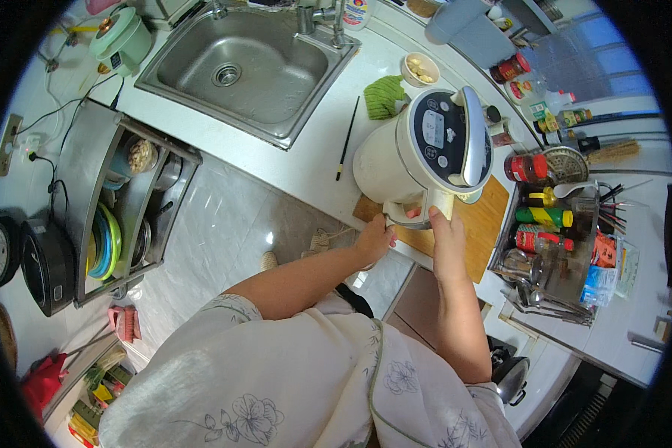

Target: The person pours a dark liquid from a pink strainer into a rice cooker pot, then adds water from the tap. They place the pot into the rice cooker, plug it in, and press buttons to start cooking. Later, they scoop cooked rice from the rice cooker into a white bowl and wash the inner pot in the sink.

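A cream soy milk maker with a dark control panel and a silver carrying handle on its lid stands before me, over the wooden cutting board. My right hand grips its side handle, thumb on top and a fingertip showing through the gap. Close against the same handle's left side, my left hand has its fingers curled; what lies inside them is hidden. Behind the machine are a green cloth and a small bowl of pale pieces, perhaps garlic cloves. A thin dark stick lies to its left.
A steel sink is set into the counter at the back left. To the right, a rack holds sauce bottles and utensils. A metal shelf with plates stands at the left, and a mint-green cooker sits by the sink.
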Available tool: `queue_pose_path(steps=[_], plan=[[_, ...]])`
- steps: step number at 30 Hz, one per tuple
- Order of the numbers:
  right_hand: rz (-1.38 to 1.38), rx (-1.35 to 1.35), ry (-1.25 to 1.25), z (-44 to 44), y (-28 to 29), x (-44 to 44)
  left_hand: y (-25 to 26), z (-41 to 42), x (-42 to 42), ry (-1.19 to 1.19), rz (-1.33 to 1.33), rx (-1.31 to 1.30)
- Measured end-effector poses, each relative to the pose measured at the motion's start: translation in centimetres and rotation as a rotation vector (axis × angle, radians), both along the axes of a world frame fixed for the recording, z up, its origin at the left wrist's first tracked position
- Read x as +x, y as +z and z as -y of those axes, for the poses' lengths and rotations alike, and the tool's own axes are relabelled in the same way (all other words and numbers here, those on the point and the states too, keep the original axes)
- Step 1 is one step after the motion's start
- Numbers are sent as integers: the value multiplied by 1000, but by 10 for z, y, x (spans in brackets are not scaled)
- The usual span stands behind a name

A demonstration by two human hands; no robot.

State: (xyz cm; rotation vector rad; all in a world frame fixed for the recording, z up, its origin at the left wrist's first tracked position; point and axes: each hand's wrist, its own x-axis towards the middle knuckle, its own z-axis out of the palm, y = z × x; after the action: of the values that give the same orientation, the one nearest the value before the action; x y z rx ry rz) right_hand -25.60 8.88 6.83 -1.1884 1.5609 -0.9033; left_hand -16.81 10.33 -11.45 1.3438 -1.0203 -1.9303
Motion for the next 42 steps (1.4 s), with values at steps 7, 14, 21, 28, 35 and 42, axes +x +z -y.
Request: queue_pose_path(steps=[7,14,21,28,35,42], plan=[[237,-76,-333,-45,-92,-58,-32,6,4,-237,256,-274],[610,444,-332,-61,-140,1,71,13,49,-215,655,-685],[673,288,-328,-59,-165,1,105,34,29,-201,72,-715],[672,251,-408,-57,-166,8,89,58,14,-432,26,-586],[757,288,-558,-47,-155,19,71,54,7,-333,-102,-408],[594,307,-289,-46,-167,-9,87,52,7,-344,-28,-450]])
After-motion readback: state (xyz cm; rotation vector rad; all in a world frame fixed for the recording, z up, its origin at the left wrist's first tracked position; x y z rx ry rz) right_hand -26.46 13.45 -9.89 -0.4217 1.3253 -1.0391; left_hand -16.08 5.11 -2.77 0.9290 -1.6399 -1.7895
